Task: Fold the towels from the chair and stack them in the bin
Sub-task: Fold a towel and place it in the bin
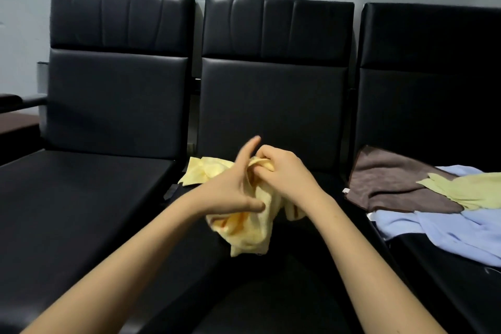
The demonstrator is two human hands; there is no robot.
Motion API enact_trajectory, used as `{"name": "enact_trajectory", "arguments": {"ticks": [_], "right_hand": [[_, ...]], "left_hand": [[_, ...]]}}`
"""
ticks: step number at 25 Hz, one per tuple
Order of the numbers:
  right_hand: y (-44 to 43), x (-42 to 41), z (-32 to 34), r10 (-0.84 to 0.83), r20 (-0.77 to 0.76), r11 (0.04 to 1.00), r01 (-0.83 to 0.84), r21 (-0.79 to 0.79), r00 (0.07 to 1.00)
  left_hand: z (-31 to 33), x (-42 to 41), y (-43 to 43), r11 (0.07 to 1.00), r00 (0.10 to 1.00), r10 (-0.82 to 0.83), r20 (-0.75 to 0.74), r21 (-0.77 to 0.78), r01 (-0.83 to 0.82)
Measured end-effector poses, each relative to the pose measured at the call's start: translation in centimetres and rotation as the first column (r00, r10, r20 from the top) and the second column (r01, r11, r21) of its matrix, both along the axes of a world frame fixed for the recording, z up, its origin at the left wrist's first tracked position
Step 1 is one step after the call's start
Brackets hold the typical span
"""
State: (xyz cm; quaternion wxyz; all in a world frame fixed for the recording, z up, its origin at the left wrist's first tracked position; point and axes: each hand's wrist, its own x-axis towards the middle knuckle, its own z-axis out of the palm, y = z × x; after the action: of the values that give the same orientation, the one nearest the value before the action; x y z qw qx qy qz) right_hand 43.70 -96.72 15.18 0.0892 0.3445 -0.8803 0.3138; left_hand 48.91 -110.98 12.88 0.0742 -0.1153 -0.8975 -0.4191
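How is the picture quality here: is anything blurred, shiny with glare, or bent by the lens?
Head view: the light is dim and soft; the left hand is motion-blurred at the yellow towel; pale glare streaks the black chair backs; the wide lens bows their edges.

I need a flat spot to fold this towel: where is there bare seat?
Left seat: bare, backrest to front edge. Middle seat: left hand and right hand hold the yellow towel over it. Right seat: crowded with a towel pile.
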Motion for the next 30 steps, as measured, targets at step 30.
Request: {"name": "enact_trajectory", "arguments": {"ticks": [30], "right_hand": [[2.3, -3.3, -4.4, 0.124, 0.586, 0.719, 0.334, -0.61, 0.801]], "left_hand": [[-4.9, -1.9, -3.0, 0.974, 0.973, 0.179, 0.142, -0.163, -0.155]]}}
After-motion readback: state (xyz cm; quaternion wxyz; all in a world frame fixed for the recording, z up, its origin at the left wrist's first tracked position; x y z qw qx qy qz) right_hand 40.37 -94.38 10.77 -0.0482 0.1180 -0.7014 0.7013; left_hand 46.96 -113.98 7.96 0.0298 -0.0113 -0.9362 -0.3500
